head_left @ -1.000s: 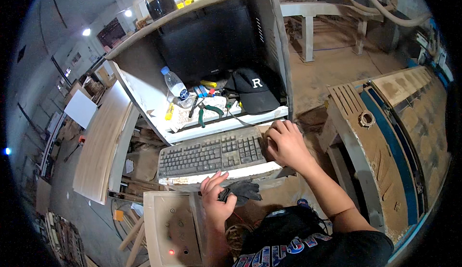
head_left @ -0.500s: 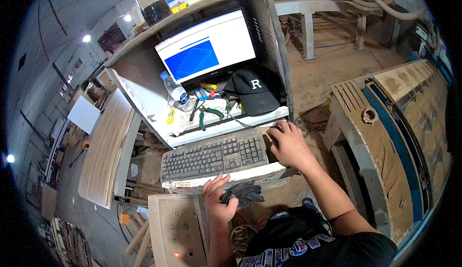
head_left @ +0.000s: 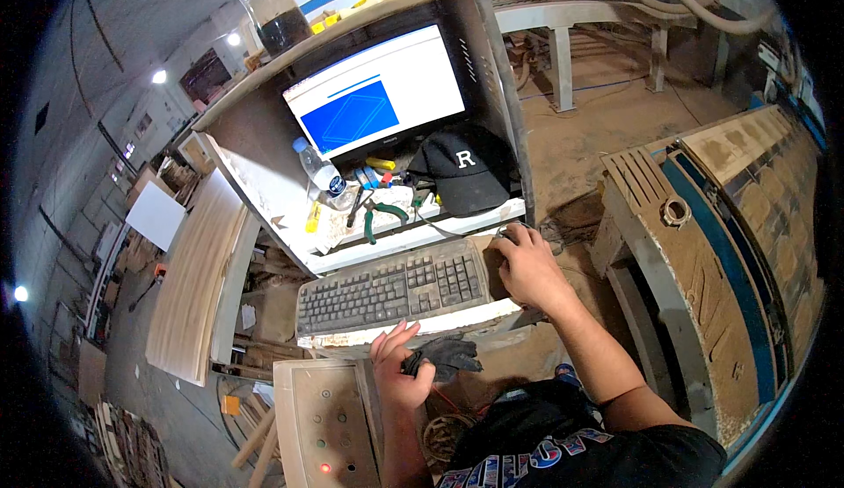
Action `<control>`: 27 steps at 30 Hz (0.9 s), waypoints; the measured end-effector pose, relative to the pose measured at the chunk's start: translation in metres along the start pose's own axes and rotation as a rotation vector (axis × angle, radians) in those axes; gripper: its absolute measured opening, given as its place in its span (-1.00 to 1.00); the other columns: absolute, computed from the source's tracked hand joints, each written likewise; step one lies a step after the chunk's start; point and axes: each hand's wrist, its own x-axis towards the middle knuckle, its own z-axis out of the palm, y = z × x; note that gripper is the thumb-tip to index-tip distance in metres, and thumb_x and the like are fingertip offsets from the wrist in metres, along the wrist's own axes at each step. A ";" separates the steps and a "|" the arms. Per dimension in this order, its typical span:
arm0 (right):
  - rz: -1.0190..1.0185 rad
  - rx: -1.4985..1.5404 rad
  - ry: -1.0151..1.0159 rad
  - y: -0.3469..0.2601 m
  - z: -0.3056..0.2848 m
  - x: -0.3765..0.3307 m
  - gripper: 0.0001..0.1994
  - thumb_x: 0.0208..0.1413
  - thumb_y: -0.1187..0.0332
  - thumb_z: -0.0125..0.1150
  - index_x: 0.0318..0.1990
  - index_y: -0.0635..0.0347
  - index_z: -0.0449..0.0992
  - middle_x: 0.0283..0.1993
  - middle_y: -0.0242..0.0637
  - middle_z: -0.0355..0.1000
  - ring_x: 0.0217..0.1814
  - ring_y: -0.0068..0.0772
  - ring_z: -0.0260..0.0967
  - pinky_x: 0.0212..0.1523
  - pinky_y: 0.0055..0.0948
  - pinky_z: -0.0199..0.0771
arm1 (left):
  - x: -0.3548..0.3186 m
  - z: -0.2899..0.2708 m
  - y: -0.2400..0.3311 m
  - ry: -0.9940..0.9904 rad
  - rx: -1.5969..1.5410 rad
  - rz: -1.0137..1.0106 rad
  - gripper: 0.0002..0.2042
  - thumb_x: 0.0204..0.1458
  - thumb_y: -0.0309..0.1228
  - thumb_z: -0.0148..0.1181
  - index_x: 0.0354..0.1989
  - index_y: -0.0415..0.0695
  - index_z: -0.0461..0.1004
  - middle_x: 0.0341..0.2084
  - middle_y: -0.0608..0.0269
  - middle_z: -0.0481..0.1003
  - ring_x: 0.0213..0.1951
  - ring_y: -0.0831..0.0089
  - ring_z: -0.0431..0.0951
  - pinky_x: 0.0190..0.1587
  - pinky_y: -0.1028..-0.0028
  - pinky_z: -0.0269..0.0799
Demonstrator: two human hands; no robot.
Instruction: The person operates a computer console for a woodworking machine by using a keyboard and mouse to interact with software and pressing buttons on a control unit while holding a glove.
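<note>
Held a dark glove in the left hand; cupped the right hand over the mouse beside the keyboard; faced the newly lit monitor, black a second earlier, with its drawing viewable.

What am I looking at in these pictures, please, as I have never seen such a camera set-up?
No robot here: someone works bare-handed, and every picture comes from a wide camera on their head, looking down. The right hand rests on a mostly hidden mouse beside a dusty keyboard. The left hand holds what looks like a dark glove. The shelf beyond carries a bottle, green-handled pliers and a black cap, in front of a lit screen.
</note>
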 end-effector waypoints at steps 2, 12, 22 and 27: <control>0.022 0.007 -0.004 0.001 0.001 0.000 -0.56 0.16 0.50 0.24 0.23 0.14 0.59 0.41 0.12 0.34 0.47 0.33 0.25 0.46 0.17 0.33 | 0.000 0.000 -0.001 -0.003 -0.001 0.004 -0.73 -0.18 -0.60 0.24 -0.37 -0.11 0.26 0.15 0.09 0.67 0.35 -0.08 0.55 0.48 -0.14 0.20; 0.066 -0.078 0.047 0.002 0.003 0.002 -0.55 0.18 0.42 0.30 0.25 0.13 0.59 0.35 0.05 0.39 0.39 0.22 0.33 0.39 0.13 0.39 | -0.001 0.003 -0.006 0.002 -0.006 0.023 -0.72 -0.19 -0.62 0.23 -0.35 -0.10 0.26 0.15 0.08 0.68 0.35 -0.07 0.56 0.48 -0.12 0.20; 0.074 -0.135 -0.053 -0.011 -0.011 -0.001 -0.45 0.20 0.11 0.40 0.33 -0.01 0.54 0.32 -0.02 0.35 0.35 0.15 0.31 0.35 0.08 0.41 | 0.000 0.002 -0.002 0.006 -0.006 0.012 -0.72 -0.20 -0.62 0.22 -0.35 -0.11 0.25 0.14 0.08 0.69 0.35 -0.08 0.55 0.48 -0.12 0.20; 0.091 -0.097 -0.048 -0.007 -0.009 0.000 -0.48 0.22 0.29 0.37 0.34 0.09 0.49 0.34 0.02 0.30 0.34 0.19 0.31 0.37 0.07 0.43 | 0.000 0.003 0.000 0.017 -0.024 -0.009 -0.74 -0.20 -0.63 0.21 -0.40 -0.13 0.25 0.13 0.09 0.69 0.35 -0.07 0.56 0.49 -0.10 0.19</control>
